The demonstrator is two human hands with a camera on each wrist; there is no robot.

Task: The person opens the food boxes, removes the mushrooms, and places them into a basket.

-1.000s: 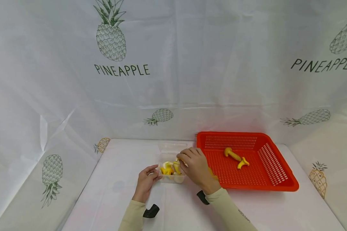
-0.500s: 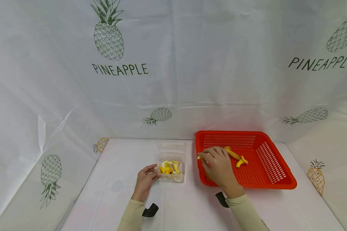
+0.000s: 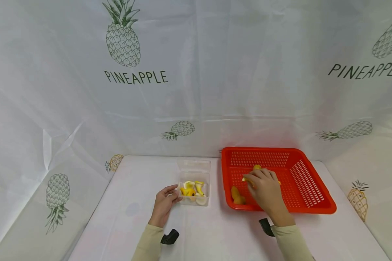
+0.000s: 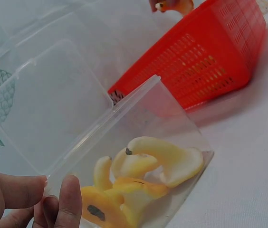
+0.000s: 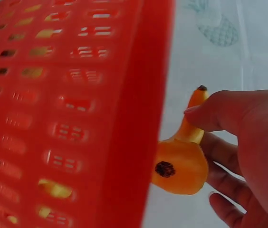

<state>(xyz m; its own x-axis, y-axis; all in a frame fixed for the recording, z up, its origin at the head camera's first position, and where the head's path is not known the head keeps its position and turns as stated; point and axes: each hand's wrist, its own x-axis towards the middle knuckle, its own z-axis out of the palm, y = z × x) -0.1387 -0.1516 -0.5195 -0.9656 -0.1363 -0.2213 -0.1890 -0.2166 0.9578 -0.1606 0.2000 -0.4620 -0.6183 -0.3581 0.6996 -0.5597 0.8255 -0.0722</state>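
My right hand [image 3: 268,193] is over the red basket, pinching a yellow-orange mushroom [image 5: 180,164] by its stem between thumb and fingers. A dark patch marks the mushroom's side in the right wrist view. Left of the basket stands a clear plastic box [image 4: 172,111], its lid [image 4: 48,107] swung back. Thumb and fingers of my left hand [image 3: 164,204] pinch the box's left edge. Several yellow and white mushrooms [image 4: 172,164] lie inside the box, some with dark spots.
The red perforated basket [image 3: 302,204] is on the right of the white-covered table [image 3: 130,188]. Brownish-yellow mushrooms [image 3: 237,196] lie at its near left corner. Another mushroom [image 3: 257,167] is partly hidden behind my right hand. A pineapple-print sheet [image 3: 232,90] hangs behind.
My right hand has moved right, from above the clear box to over the red basket, with the mushroom in its fingers. The left hand has stayed at the box.
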